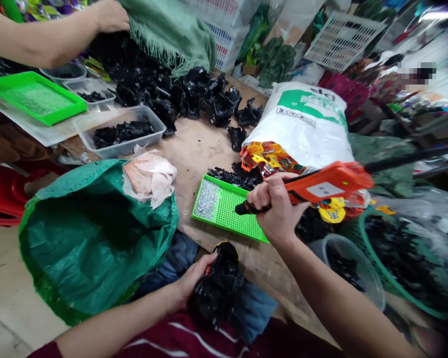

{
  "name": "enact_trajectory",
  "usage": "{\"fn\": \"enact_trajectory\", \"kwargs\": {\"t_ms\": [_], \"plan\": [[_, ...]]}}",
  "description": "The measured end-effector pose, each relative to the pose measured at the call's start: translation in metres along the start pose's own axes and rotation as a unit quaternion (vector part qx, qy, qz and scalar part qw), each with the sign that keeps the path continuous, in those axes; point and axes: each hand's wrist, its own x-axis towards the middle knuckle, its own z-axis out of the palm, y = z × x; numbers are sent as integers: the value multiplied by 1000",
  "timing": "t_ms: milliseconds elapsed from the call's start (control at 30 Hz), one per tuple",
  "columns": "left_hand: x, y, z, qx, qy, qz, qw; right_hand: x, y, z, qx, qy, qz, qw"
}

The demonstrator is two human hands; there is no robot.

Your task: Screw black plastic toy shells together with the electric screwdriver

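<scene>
We're in a cramped small workshop: a bare board bench carries a heap of black plastic parts and a green perforated tray, with a green woven sack at near left and plastic crates beyond.

Brown tabletop with black plastic pieces, green perforated tray

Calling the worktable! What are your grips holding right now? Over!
Left grip: black plastic pieces. Right grip: orange handheld tool, above green perforated tray. Nothing blocking it.
</scene>
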Motion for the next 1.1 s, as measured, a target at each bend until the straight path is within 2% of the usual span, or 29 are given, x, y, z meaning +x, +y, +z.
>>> {"fn": "enact_trajectory", "kwargs": {"t_ms": [200, 400, 600, 800, 1100], "plan": [[3, 0, -4, 1, 12, 41, 999, -56, -30, -16, 15, -57, 51, 997], [5, -1, -3, 8, 5, 83, 996, -94, -22, -24, 40, -100, 90, 990], [3, -1, -1, 4, 6, 88, 996, -104, -11, -25, 54, -97, 92, 990], [0, 1, 3, 14, 32, 111, 993, -105, -6, -24, 41, -109, 85, 989], [-1, 2, 5, 16, 29, 101, 994, -106, -5, -26, 33, -119, 87, 989]]}}
